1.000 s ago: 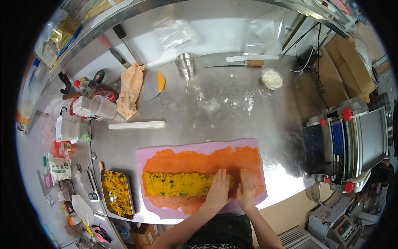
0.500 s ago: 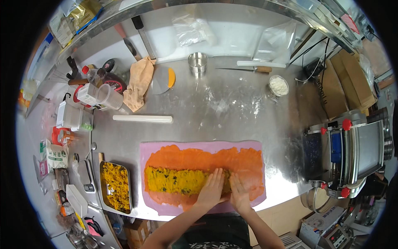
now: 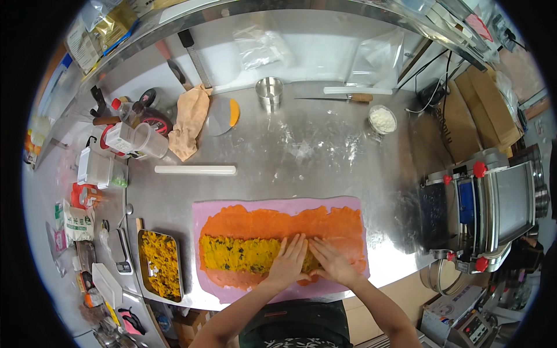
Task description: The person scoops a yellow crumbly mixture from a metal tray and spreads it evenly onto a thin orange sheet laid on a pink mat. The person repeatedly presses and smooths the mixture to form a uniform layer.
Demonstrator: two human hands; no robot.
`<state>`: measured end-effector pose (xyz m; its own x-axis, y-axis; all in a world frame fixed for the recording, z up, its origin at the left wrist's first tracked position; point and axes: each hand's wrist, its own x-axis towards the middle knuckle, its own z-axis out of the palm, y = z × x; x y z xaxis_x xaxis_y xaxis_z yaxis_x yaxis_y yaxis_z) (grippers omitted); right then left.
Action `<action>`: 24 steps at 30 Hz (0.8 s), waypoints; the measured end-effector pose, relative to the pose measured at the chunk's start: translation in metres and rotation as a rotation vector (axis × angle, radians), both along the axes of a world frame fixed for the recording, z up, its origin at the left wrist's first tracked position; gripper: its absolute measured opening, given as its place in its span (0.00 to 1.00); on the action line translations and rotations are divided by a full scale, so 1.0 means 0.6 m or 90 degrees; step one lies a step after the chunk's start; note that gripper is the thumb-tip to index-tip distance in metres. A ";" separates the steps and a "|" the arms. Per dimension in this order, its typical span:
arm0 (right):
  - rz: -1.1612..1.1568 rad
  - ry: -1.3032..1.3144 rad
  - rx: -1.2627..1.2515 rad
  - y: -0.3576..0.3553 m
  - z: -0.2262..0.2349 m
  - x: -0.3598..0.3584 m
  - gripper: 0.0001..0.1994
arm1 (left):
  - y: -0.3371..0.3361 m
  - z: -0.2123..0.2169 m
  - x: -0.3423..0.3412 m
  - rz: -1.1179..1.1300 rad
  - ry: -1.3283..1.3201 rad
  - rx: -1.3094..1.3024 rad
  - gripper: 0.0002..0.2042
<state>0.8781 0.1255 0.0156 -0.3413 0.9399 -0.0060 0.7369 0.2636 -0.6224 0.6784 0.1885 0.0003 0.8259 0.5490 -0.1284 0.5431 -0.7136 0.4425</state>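
Observation:
A lilac sheet (image 3: 342,204) lies at the table's near edge with a rough-edged orange layer (image 3: 255,218), perhaps dough, spread over it. Along that layer runs a band of yellow filling flecked with dark green (image 3: 238,254). My left hand (image 3: 290,261) rests on the right part of the band, fingers stretched out. Beside it my right hand (image 3: 333,262) lies with fingers extended over the band's right end, angled toward the left hand. The filling under both hands is partly hidden. A metal tray (image 3: 181,272) of similar yellow filling stands to the left.
A white rolling rod (image 3: 195,170) lies beyond the sheet. Farther back are a metal cup (image 3: 269,93), a scraper (image 3: 221,118), an orange cloth (image 3: 188,124), a knife (image 3: 361,97) and a bowl of white powder (image 3: 382,120). A roller machine (image 3: 493,209) stands right.
Both hands have shifted a little left along the filling. My right hand has turned more across the band, its fingers spread wider. The whole view has shifted slightly.

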 end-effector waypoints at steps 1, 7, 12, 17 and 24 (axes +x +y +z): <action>0.004 0.003 -0.010 0.003 0.011 0.000 0.39 | 0.002 0.005 0.002 0.006 -0.004 -0.015 0.52; -0.018 -0.006 0.048 -0.003 -0.027 0.000 0.42 | 0.004 -0.016 0.004 -0.022 -0.037 0.068 0.49; -0.063 0.062 0.000 -0.002 -0.018 0.006 0.38 | 0.014 -0.007 0.001 -0.020 -0.047 -0.003 0.47; -0.112 0.097 -0.008 -0.003 -0.018 0.011 0.34 | 0.009 -0.036 0.006 -0.016 -0.044 0.067 0.52; -0.461 0.157 -0.027 -0.051 -0.005 0.024 0.24 | -0.008 0.010 0.069 -0.013 0.084 0.064 0.59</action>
<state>0.8926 0.0948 0.0128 0.3642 0.9299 -0.0511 0.5552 -0.2609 -0.7897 0.7200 0.1835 0.0065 0.8161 0.5484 -0.1822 0.5775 -0.7618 0.2936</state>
